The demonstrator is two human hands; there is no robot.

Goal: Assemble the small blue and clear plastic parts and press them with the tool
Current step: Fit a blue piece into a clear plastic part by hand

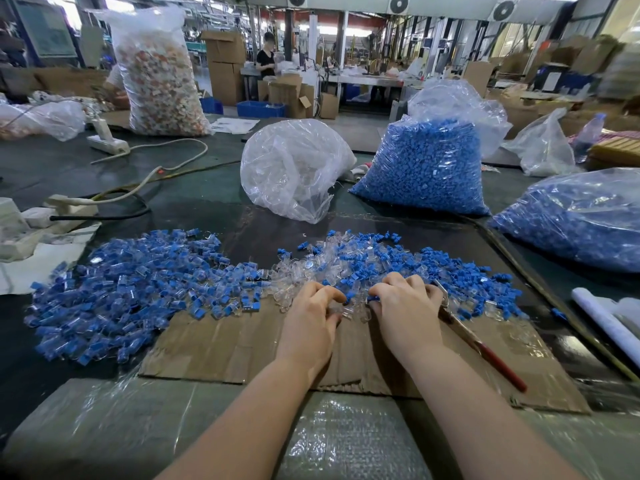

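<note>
Left hand (313, 311) pinches a clear part (341, 310); right hand (403, 304) pinches a blue part (373, 298) w/ the tool (481, 344) tucked under the palm, handle trailing to 4 o'clock. Hands close, not touching. Risk: the small parts meet crooked and slip, or the tool shifts. Loose parts pile (398, 261) at 12, assembled pile (138, 289) at 9, on cardboard (225, 348).
</note>
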